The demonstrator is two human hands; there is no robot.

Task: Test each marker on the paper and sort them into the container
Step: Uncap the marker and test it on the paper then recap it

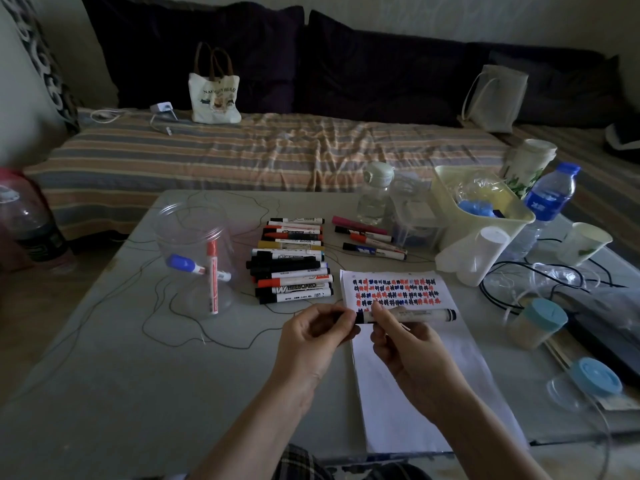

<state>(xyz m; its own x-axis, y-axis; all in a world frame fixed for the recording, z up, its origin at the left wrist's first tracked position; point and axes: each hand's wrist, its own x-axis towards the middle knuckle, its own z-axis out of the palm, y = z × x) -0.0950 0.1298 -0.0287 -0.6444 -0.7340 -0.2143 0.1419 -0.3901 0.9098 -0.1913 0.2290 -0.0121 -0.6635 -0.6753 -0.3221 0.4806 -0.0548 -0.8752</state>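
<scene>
Black-capped marker [408, 316] is held level over the paper [398, 341], just below the rows of test scribbles. Left hand [311, 336] has its fingers curled round the marker's cap end. Right hand [405, 337] pinches the barrel between thumb and fingers; the black tail end sticks out to the right past the hand. Can't tell if the cap is seated or coming off.

Paper lies on the grey table [104, 393], in front of the person, right of centre. Its upper part is filled with red, blue and black marks; the lower part is blank.

Clear plastic container [194, 261] stands on the table left of the paper, well apart from it. Inside: a red marker [212, 275] roughly upright and a blue-capped marker [194, 265] lying across it.

Untested pile of markers [291, 261] lies between container and paper, stacked side by side, mostly black and red caps. A smaller loose group of markers [372, 239] sits just behind the paper.

Right side of table: cream bin [485, 216], water bottle [550, 199], white cups, blue-lidded jars. Striped bed behind the table.
</scene>
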